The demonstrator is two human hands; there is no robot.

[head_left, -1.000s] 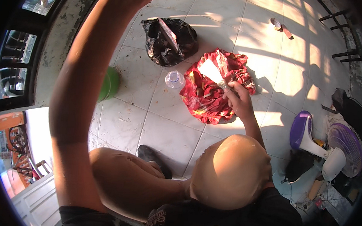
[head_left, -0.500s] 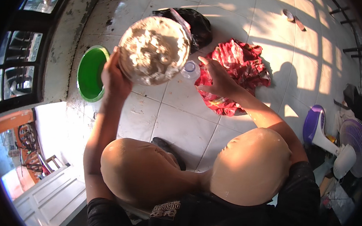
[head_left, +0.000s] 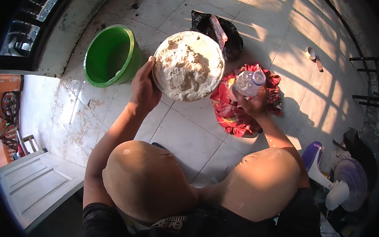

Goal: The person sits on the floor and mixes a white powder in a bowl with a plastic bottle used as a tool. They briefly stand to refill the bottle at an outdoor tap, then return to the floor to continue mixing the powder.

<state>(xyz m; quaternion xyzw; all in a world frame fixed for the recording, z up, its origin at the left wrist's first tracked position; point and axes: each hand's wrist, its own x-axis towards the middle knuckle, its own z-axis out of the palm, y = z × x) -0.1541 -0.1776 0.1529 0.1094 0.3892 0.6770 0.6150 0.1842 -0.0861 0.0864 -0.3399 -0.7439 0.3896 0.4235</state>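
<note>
My left hand (head_left: 144, 89) grips the near rim of a round white bowl (head_left: 188, 65) full of lumpy white dough, held above the tiled floor. My right hand (head_left: 254, 104) holds a small clear plastic bottle (head_left: 247, 82) with a pale blue cap, tilted toward the bowl's right side. Under the right hand lies a crumpled red bag (head_left: 238, 108). My bare knees fill the lower middle of the view.
A green bucket (head_left: 110, 57) stands left of the bowl. A black plastic bag (head_left: 223, 31) lies behind it. A purple and white standing fan (head_left: 339, 182) sits at the right, a white door panel (head_left: 38, 183) at the lower left.
My left arm came down from overhead with the bowl and brought it lower in front of me. My right hand left the red bag and picked up the bottle.
</note>
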